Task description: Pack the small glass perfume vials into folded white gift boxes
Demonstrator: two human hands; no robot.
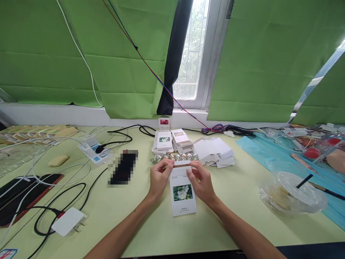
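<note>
Between my two hands is a white paper box [184, 208] with a white flower picture and print that appears upside down to me. My left hand [159, 178] pinches its far left corner, thumb on top. My right hand [201, 182] grips the far right corner, fingers curled and thumb on the face. At the far end, a narrow flap [182, 163] shows a brown inner strip. Just beyond my fingers lies a row of shiny round wrapped pieces [176, 157]. Behind them are stacked printed boxes [164, 141] and a pile of blank white flat boxes [215, 151].
Left are a power strip [94, 153], a white charger [69, 221], tangled cables, a blurred black phone-like item [124, 168] and a red-edged device [40, 194]. Right, a lidded plastic cup [292, 187] in a bag stands beside blue plastic sheeting [265, 151]. Green curtains [129, 72] hang behind.
</note>
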